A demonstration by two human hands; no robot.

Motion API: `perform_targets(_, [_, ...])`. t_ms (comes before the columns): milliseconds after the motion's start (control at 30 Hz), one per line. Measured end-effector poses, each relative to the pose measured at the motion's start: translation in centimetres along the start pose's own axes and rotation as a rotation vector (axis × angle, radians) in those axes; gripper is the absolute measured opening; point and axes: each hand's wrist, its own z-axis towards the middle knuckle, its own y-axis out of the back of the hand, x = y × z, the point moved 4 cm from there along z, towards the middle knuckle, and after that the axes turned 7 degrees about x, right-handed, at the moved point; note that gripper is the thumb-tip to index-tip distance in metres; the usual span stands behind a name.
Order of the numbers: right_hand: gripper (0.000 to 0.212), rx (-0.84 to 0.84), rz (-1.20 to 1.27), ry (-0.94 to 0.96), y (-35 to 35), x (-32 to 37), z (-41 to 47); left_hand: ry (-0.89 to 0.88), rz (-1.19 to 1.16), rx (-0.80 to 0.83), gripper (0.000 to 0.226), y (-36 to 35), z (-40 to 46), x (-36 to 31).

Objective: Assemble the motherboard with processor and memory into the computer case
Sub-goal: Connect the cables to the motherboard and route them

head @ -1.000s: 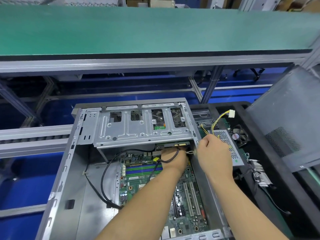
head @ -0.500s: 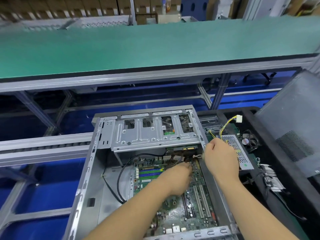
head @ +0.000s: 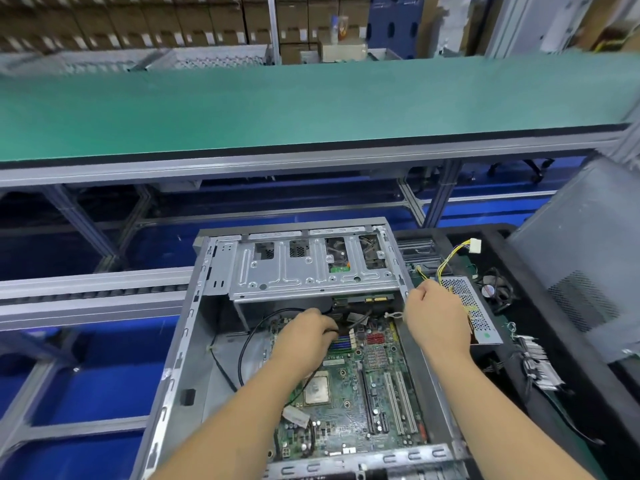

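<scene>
Left hand [head: 306, 332] has slid left onto memory slots [head: 341, 342], fingers curled on a black cable [head: 256, 327]; processor [head: 316, 392] now exposed. Right hand [head: 434, 320], fisted, grips the case [head: 180, 341] wall; cabling continues.

A long green belt [head: 311, 105] runs across the upper half, edged in black on a grey aluminium frame [head: 242, 168]. Behind it, blurred, stand stacked cardboard boxes [head: 138, 26] and a dark blue pallet [head: 391, 26]. Below the belt the blue floor [head: 86, 386] shows between the frame's struts. At the right, a black tray [head: 568, 393] carries a perforated metal box [head: 474, 306] with yellow wires ending in a white plug [head: 475, 244], a small fan [head: 493, 291] and a finned heatsink [head: 538, 363]; a grey side panel [head: 588, 258] leans there
</scene>
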Motion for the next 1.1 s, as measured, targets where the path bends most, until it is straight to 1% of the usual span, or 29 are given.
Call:
perform_targets(100, [0.023,-0.013,-0.004,-0.004,0.0,0.0,0.1,-0.122,-0.043,0.071,0.025,-0.1,-0.8,-0.8])
perform_targets(200, [0.023,-0.021,0.005,-0.001,0.0,0.2,-0.1,-0.134,-0.158,0.103,0.018,-0.8,-0.4,-2.4])
perform_targets(267, [0.023,-0.024,0.013,-0.002,0.1,0.3,-0.2,-0.120,-0.240,0.115,0.010,-1.5,0.3,-3.9])
perform_targets(333, [0.022,-0.026,0.016,-0.001,0.1,0.3,-0.2,-0.064,-0.341,0.165,0.004,-2.6,0.7,-5.1])
perform_targets(433, [0.022,-0.027,0.015,0.002,0.2,0.4,-0.2,-0.001,-0.498,0.246,0.015,-4.2,1.3,-5.9])
perform_targets(500, [0.023,-0.027,0.015,0.005,0.2,0.5,-0.2,-0.008,-0.472,0.240,0.015,-4.3,1.8,-6.1])
perform_targets(567, [0.023,-0.026,0.017,0.003,0.2,0.4,-0.2,-0.063,-0.347,0.221,0.004,-4.2,2.0,-6.0])
perform_targets(600, [0.023,-0.024,0.021,0.003,0.2,0.4,-0.2,-0.097,-0.279,0.214,0.005,-4.2,2.1,-6.0])
perform_targets(667, [0.023,-0.025,0.022,0.003,0.2,0.4,-0.2,-0.127,-0.179,0.214,0.018,-4.6,2.3,-5.7])
perform_targets(767, [0.024,-0.024,0.022,0.000,0.2,0.4,-0.1,-0.133,-0.116,0.219,0.031,-5.3,2.2,-5.2])
perform_targets(833, [0.024,-0.023,0.022,0.002,0.2,0.4,-0.2,-0.151,-0.090,0.220,0.029,-5.7,2.3,-5.1])
perform_targets(867, [0.024,-0.022,0.023,0.003,0.2,0.4,-0.2,-0.153,-0.111,0.207,0.023,-5.8,2.3,-5.1])
perform_targets(933, [0.024,-0.021,0.025,0.002,0.2,0.3,-0.2,-0.101,-0.264,0.173,0.015,-5.9,2.5,-4.9])
perform_targets(1033, [0.025,-0.016,0.026,0.000,0.2,0.2,-0.1,0.032,-0.537,0.095,0.014,-5.9,2.8,-4.2])
perform_targets(1100, [0.025,-0.013,0.031,0.002,0.2,0.2,-0.1,0.058,-0.591,0.071,0.012,-5.6,3.0,-4.0])
